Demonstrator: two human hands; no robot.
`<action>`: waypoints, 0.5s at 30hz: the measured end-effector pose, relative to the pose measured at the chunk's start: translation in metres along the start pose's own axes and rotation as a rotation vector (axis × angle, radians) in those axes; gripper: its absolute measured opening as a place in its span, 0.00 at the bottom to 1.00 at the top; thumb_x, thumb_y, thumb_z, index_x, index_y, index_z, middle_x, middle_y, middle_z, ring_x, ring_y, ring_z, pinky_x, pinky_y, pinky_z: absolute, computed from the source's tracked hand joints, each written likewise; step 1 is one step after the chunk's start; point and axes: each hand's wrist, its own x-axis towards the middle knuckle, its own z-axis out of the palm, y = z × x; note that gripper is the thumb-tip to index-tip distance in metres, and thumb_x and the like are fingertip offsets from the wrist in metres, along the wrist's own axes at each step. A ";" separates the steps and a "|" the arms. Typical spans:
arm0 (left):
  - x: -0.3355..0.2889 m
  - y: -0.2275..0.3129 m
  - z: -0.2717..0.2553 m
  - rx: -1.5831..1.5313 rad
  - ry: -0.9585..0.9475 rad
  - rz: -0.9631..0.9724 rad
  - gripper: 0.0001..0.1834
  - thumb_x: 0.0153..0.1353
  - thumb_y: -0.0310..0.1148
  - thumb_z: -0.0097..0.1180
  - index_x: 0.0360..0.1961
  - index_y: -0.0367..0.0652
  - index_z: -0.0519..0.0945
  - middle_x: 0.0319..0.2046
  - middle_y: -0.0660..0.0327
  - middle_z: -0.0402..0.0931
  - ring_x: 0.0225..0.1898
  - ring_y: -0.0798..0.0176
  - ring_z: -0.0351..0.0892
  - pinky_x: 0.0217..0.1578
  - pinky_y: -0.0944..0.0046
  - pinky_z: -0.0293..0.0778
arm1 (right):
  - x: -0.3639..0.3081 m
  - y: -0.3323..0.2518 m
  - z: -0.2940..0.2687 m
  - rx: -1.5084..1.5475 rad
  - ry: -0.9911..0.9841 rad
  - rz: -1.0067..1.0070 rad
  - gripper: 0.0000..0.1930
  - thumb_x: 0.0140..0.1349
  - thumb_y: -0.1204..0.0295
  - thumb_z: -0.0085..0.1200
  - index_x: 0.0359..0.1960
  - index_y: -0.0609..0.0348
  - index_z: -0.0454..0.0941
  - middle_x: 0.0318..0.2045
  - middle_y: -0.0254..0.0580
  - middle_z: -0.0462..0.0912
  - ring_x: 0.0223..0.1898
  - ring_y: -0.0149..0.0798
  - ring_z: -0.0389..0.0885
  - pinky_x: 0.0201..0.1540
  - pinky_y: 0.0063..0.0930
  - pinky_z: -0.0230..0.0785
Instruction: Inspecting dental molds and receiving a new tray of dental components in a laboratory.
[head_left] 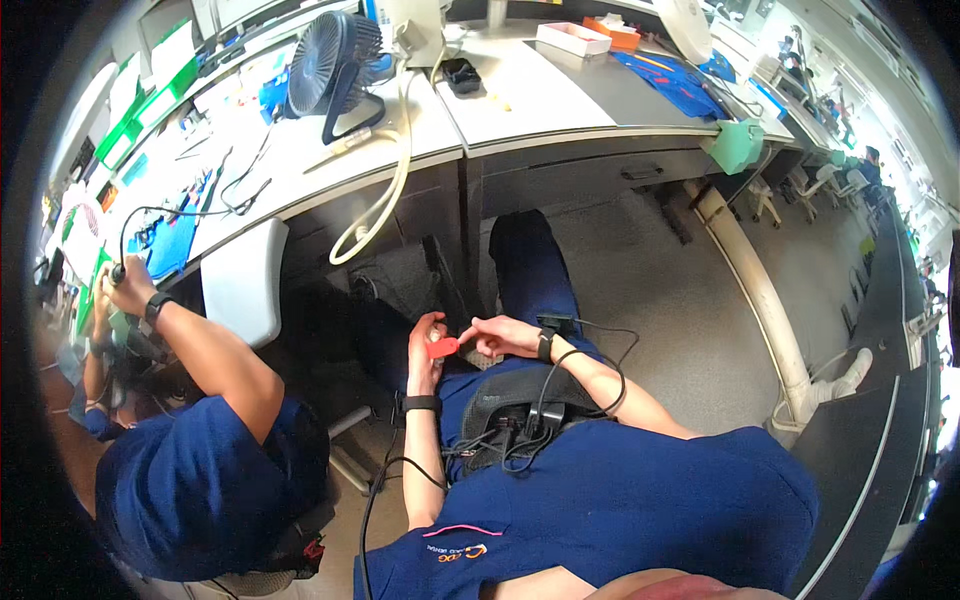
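Note:
Over my lap, my left hand (424, 352) is closed around a small flat red piece (443, 347) with a rounded shape; its exact kind is too small to tell. Just to the right is my right hand (499, 337), its index finger stretched toward the red piece, with the tip at or very near its edge. The other right fingers are partly curled, and I see nothing held in them. Dark bands circle both of my wrists. A black pouch (515, 405) with cables sits at my waist.
A light workbench (520, 90) stands ahead, carrying a dark fan (335, 75), a black object (461, 77) and a pink-white box (573, 40). A pale hose (400, 180) hangs off its front edge. At left, a co-worker's hand (130, 288) grips a corded tool.

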 end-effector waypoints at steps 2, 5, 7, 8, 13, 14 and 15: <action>0.005 0.005 0.001 -0.004 -0.007 0.015 0.09 0.66 0.35 0.46 0.39 0.41 0.73 0.18 0.72 0.63 0.16 0.76 0.62 0.15 0.75 0.58 | 0.009 0.003 0.000 -0.258 0.116 0.134 0.24 0.71 0.50 0.37 0.51 0.56 0.76 0.21 0.26 0.71 0.24 0.22 0.68 0.28 0.16 0.61; 0.007 0.001 -0.002 0.016 -0.008 0.076 0.11 0.67 0.36 0.43 0.42 0.40 0.74 0.20 0.72 0.64 0.18 0.77 0.63 0.18 0.75 0.59 | 0.011 -0.001 0.004 -0.009 -0.111 -0.016 0.22 0.71 0.52 0.39 0.48 0.55 0.77 0.22 0.25 0.70 0.23 0.22 0.66 0.27 0.16 0.60; 0.007 -0.001 -0.015 -0.064 -0.084 -0.004 0.12 0.67 0.36 0.45 0.43 0.39 0.74 0.21 0.71 0.65 0.20 0.77 0.63 0.20 0.74 0.60 | 0.004 -0.010 0.007 0.182 -0.038 -0.137 0.21 0.71 0.52 0.39 0.47 0.56 0.77 0.21 0.24 0.68 0.22 0.23 0.63 0.28 0.18 0.58; 0.004 -0.001 -0.004 -0.021 -0.055 0.061 0.12 0.66 0.36 0.46 0.43 0.39 0.73 0.20 0.72 0.65 0.19 0.77 0.63 0.19 0.74 0.59 | 0.003 -0.010 0.000 0.139 0.024 -0.117 0.22 0.71 0.52 0.39 0.47 0.56 0.78 0.21 0.24 0.67 0.22 0.22 0.62 0.28 0.18 0.57; 0.007 0.002 -0.004 0.008 -0.057 0.051 0.10 0.65 0.37 0.48 0.40 0.42 0.74 0.18 0.72 0.66 0.17 0.76 0.64 0.16 0.74 0.59 | 0.013 -0.002 -0.003 -0.204 0.164 0.073 0.20 0.71 0.56 0.41 0.50 0.57 0.76 0.22 0.24 0.66 0.24 0.23 0.60 0.30 0.19 0.57; 0.006 0.002 -0.005 -0.002 -0.027 0.066 0.10 0.65 0.37 0.48 0.40 0.42 0.74 0.18 0.71 0.66 0.17 0.76 0.65 0.15 0.74 0.59 | 0.011 -0.004 0.002 -0.162 0.048 -0.049 0.20 0.71 0.56 0.41 0.50 0.58 0.76 0.23 0.24 0.66 0.24 0.23 0.61 0.31 0.19 0.58; 0.005 0.001 -0.006 -0.010 0.003 0.080 0.10 0.65 0.37 0.47 0.40 0.42 0.74 0.19 0.71 0.67 0.17 0.76 0.65 0.15 0.74 0.59 | 0.008 -0.004 0.008 0.110 -0.121 -0.133 0.21 0.71 0.55 0.40 0.49 0.59 0.76 0.21 0.24 0.65 0.25 0.23 0.61 0.31 0.20 0.57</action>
